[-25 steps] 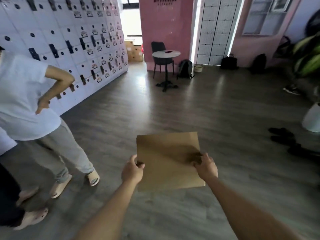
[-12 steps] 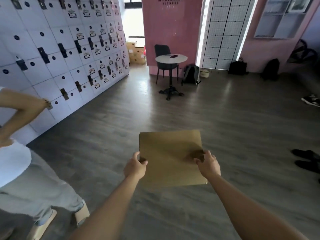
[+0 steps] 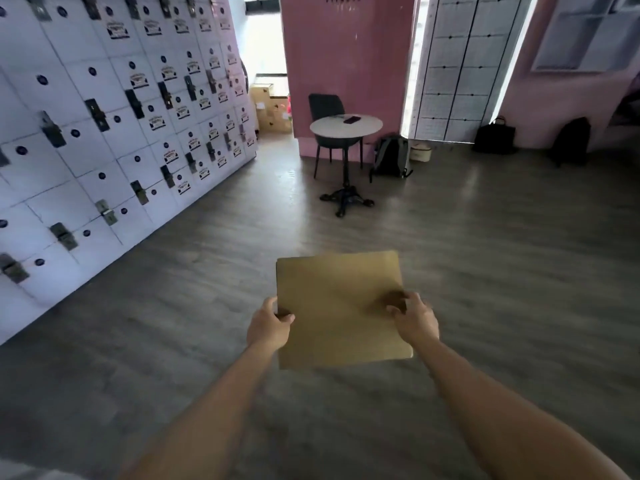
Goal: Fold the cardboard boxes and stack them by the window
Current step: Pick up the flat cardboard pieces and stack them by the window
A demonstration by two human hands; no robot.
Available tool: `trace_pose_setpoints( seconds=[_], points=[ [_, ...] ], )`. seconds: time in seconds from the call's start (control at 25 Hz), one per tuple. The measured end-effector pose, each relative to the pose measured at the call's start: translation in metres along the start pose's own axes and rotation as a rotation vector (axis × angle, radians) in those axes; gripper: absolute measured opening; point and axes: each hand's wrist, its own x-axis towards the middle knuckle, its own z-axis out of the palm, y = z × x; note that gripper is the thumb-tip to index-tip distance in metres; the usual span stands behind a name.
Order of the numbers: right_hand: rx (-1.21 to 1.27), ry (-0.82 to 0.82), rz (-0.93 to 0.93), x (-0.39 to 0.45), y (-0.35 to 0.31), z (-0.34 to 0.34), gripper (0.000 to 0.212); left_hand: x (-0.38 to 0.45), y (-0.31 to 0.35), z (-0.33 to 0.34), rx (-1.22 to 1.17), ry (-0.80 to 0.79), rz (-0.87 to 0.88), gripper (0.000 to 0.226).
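I hold one flat cardboard box [image 3: 341,306] out in front of me at about waist height, above the wooden floor [image 3: 485,271]. My left hand [image 3: 268,325] grips its left edge, thumb on top and fingers curled underneath. My right hand [image 3: 414,320] sits on the top face near the right edge, fingers bent and pressing down; whether any finger wraps under the edge, I cannot tell.

Assessment: the box is folded flat and in transit. The bright opening at the far end, where other cardboard boxes [image 3: 272,107] are stacked, is the likely window.

Recommendations: keep the panel level and both edges secured so it does not spring open. Pass left of the round surface [image 3: 346,125] and chair [image 3: 325,107], along the locker wall [image 3: 121,133]. Set it square on the stack, edges flush.
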Motion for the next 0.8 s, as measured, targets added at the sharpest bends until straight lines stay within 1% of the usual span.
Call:
trace_pose_setpoints(
  seconds=[0.12, 0.2, 0.36, 0.52, 0.68, 0.8],
  points=[
    [-0.014, -0.042, -0.061, 0.089, -0.057, 0.010, 0.053, 0.077, 0.034, -0.014, -0.043, 0.073, -0.045, 0.048],
    [-0.047, -0.048, -0.093, 0.152, -0.100, 0.022, 0.052, 0.132, 0.049, -0.024, -0.086, 0.114, -0.075, 0.050],
    [-0.095, -0.097, -0.172, 0.259, -0.176, 0.072, 0.048, 0.245, 0.047, -0.040, -0.144, 0.132, -0.155, 0.057],
    [-0.095, -0.099, -0.160, 0.369, -0.251, 0.124, 0.047, 0.378, 0.058, -0.060, -0.203, 0.132, -0.154, 0.057],
    [-0.059, -0.068, -0.168, 0.479, -0.342, 0.166, 0.049, 0.532, 0.084, -0.103, -0.199, 0.130, -0.133, 0.055],
    [-0.051, -0.028, -0.146, 0.550, -0.381, 0.188, 0.048, 0.626, 0.111, -0.118, -0.154, 0.121, -0.103, 0.053]
  ],
)
